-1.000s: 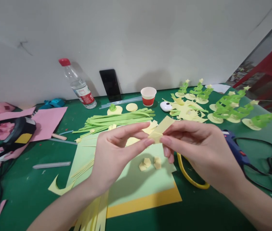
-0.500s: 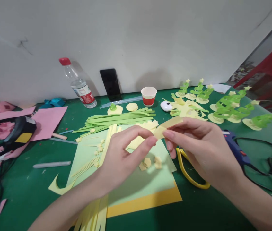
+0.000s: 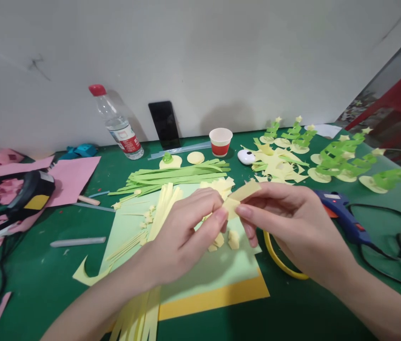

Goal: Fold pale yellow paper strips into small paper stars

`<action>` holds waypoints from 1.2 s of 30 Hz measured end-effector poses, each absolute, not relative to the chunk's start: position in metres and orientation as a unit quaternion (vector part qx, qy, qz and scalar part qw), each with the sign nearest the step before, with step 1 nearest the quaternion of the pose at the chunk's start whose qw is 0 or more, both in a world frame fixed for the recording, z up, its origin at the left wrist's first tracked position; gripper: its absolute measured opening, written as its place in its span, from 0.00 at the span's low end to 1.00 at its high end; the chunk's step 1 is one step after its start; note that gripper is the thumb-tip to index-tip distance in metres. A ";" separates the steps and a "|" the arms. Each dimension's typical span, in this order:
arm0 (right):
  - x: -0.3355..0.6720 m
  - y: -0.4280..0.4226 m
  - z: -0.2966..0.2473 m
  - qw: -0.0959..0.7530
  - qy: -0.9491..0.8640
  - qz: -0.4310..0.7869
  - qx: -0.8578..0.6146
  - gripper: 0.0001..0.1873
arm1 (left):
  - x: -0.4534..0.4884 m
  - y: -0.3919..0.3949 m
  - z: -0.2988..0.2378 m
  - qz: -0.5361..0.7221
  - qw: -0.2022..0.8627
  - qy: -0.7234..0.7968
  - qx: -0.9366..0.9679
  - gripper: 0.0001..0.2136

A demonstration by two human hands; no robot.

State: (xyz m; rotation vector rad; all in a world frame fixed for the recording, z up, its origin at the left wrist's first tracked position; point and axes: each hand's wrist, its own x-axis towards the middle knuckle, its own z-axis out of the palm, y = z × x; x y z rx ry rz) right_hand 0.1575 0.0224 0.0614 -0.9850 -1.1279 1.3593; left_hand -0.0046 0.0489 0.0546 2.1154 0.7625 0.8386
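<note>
Between my hands is a folded pale yellow paper strip [image 3: 245, 192], held above the light green sheet [image 3: 193, 284]. My left hand [image 3: 189, 232] pinches its left end between thumb and fingers. My right hand [image 3: 285, 213] grips the strip from the right, thumb in front and fingers behind. Below them a small folded yellow paper piece [image 3: 233, 239] lies on the sheet, with others partly hidden by my left hand. Long yellow paper strips [image 3: 143, 312] run under my left forearm. Yellow scissor handles [image 3: 278, 263] show beneath my right hand.
A blue glue gun [image 3: 345, 215] with a black cord lies at right, near green paper spirals on round bases [image 3: 349, 163]. Behind stand a water bottle [image 3: 124, 135], a phone [image 3: 164, 125] and a paper cup [image 3: 220, 142]. Green strips [image 3: 172, 175] and pink paper [image 3: 74, 177] lie about.
Both hands have come slightly lower with the paper strip. My left fingers have closed in on its left end. The rest of the table looks the same.
</note>
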 end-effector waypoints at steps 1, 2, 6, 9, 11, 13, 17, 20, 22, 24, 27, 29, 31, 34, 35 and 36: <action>0.157 0.022 0.062 0.529 -0.483 0.562 -0.413 0.08 | -0.005 0.049 0.055 0.319 0.368 0.296 0.822 0.15; 0.157 0.022 0.062 0.526 -0.495 0.556 -0.411 0.08 | -0.005 0.049 0.056 0.310 0.374 0.296 0.822 0.15; 0.157 0.022 0.062 0.520 -0.515 0.556 -0.394 0.10 | -0.004 0.050 0.060 0.278 0.387 0.284 0.832 0.14; 0.157 0.022 0.063 0.516 -0.490 0.576 -0.402 0.09 | -0.004 0.051 0.061 0.275 0.391 0.274 0.835 0.13; 0.158 0.022 0.063 0.510 -0.477 0.594 -0.400 0.10 | -0.005 0.051 0.061 0.266 0.390 0.273 0.838 0.13; 0.158 0.022 0.063 0.504 -0.471 0.607 -0.394 0.10 | -0.005 0.052 0.061 0.260 0.383 0.274 0.843 0.13; 0.159 0.021 0.064 0.501 -0.470 0.604 -0.405 0.08 | -0.005 0.053 0.061 0.266 0.376 0.270 0.845 0.13; 0.159 0.019 0.063 0.508 -0.474 0.587 -0.416 0.06 | -0.005 0.053 0.060 0.266 0.391 0.274 0.838 0.13; 0.158 0.018 0.062 0.516 -0.489 0.567 -0.417 0.06 | -0.006 0.052 0.059 0.267 0.409 0.277 0.827 0.14; 0.157 0.018 0.061 0.535 -0.526 0.514 -0.417 0.07 | -0.006 0.051 0.059 0.272 0.433 0.282 0.812 0.14; 0.156 0.020 0.062 0.566 -0.619 0.359 -0.409 0.12 | -0.007 0.049 0.059 0.282 0.471 0.297 0.781 0.14; 0.159 0.021 0.064 0.565 -0.687 0.238 -0.391 0.15 | -0.008 0.047 0.059 0.283 0.494 0.304 0.764 0.14; 0.164 0.023 0.067 0.539 -0.752 0.136 -0.354 0.16 | -0.009 0.045 0.060 0.283 0.514 0.302 0.751 0.15; 0.174 0.024 0.068 0.454 -0.840 0.058 -0.293 0.20 | -0.010 0.041 0.061 0.279 0.542 0.299 0.734 0.15; 0.177 0.024 0.067 0.421 -0.860 0.056 -0.284 0.21 | -0.010 0.041 0.062 0.275 0.551 0.302 0.728 0.15; 0.181 0.023 0.065 0.392 -0.874 0.063 -0.280 0.22 | -0.010 0.040 0.062 0.270 0.561 0.305 0.720 0.15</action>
